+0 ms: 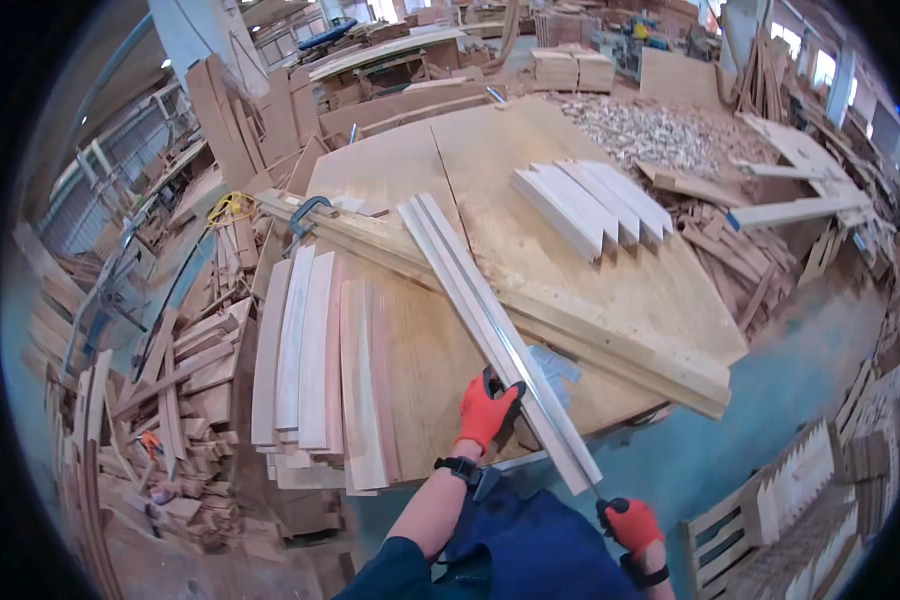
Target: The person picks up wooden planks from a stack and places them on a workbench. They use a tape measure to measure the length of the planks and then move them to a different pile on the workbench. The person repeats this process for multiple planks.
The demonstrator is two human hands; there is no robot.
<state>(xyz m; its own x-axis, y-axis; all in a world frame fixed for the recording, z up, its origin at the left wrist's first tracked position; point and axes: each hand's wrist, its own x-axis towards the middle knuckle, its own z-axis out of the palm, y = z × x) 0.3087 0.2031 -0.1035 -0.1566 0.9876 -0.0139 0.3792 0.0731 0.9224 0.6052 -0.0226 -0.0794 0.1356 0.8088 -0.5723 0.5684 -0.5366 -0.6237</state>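
A long pale wooden board [460, 290] with a bright metallic strip along its length slants across the table, crossing over a thick timber beam [610, 335]. My left hand [486, 412], in a red-and-black glove, is closed round the board's left edge near its close end. Just past that end, my right hand [630, 524], gloved alike, is closed on a thin dark rod-like tool [597, 491]. The tool's tip meets the board's end; its handle is hidden in my fist. A clear plastic sheet or bag [554, 372] lies right of the board.
A plywood table [375, 170] carries stacked pale boards [310, 350] at left and several notched-end boards [590, 208] at right. A clamp [308, 214] grips the beam's far end. Scrap wood [185, 480] heaps at left; a slatted pallet [720, 545] with wood stands lower right.
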